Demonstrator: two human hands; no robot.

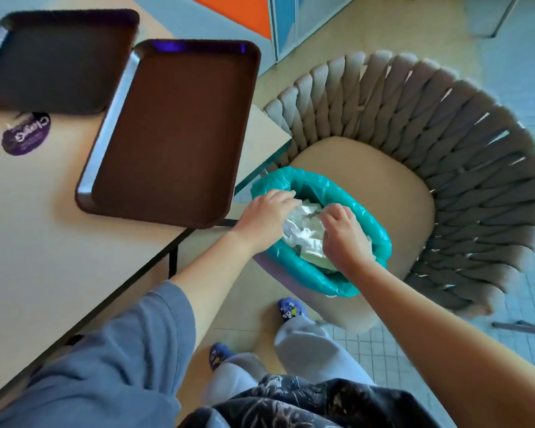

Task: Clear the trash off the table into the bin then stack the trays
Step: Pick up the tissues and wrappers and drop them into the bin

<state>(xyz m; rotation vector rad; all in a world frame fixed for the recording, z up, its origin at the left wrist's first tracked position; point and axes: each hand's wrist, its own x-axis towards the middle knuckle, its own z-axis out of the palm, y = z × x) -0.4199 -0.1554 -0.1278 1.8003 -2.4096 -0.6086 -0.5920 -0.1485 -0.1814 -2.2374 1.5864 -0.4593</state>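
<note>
The pale wooden table (37, 242) carries two empty brown plastic trays, the near tray (173, 134) and the far tray (59, 60), lying side by side, unstacked. Beside the table's edge stands the bin lined with a teal plastic bag (309, 273), crumpled white paper trash (303, 230) inside. Both hands are over it — the left hand (264, 220) and right hand (342, 236) have fingers curled into the paper, apparently pressing it down. Trash-clearing looks nearly finished; next — let go, lift one tray onto the other.

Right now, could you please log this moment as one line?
stage: binning trash | both hands on white paper in bin | two trays unstacked on table
</note>
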